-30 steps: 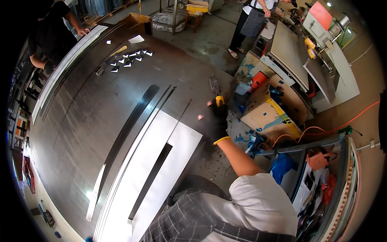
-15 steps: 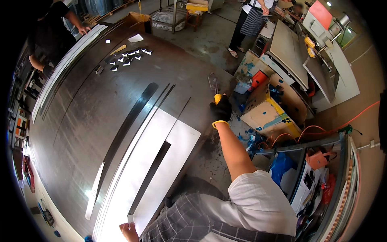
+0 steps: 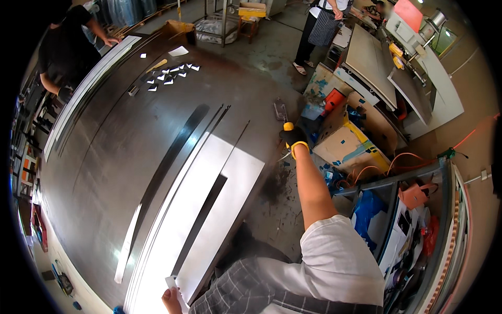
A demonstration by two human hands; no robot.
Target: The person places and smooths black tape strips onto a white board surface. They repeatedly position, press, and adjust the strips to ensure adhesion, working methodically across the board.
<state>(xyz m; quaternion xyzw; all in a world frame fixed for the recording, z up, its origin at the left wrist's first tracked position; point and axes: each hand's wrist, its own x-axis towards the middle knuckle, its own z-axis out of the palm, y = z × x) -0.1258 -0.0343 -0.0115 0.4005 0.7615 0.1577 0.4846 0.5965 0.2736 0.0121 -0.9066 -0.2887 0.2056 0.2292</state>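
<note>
My right hand [image 3: 294, 137], in a black glove with a yellow cuff, is closed around a yellow-handled tool [image 3: 282, 112]. The tool has a thin metal frame and a greyish head, pointing away from me past the table's right edge. My bare left hand [image 3: 171, 300] pinches a small white strip [image 3: 171, 283] at the near end of a white sheet [image 3: 238, 170]. A long dark band [image 3: 201, 225] runs through that sheet; I cannot tell whether it is a gap or a strip. Thin dark strips [image 3: 212, 125] lie along the sheet's far end.
The dark metal table [image 3: 104, 183] carries a pale strip [image 3: 127, 246], several small white-and-black pieces [image 3: 169, 79] and a yellow knife-like tool [image 3: 157, 65]. A co-worker [image 3: 65, 52] works at the far left edge. Another person [image 3: 319, 31] stands beyond. A cardboard box [image 3: 340, 149] and shelf [image 3: 389, 209] stand at right.
My right hand has drawn slightly back and to the right with the yellow-handled tool. The left hand has shifted a little right, and the white strip in it shows more. The view has shifted slightly.
</note>
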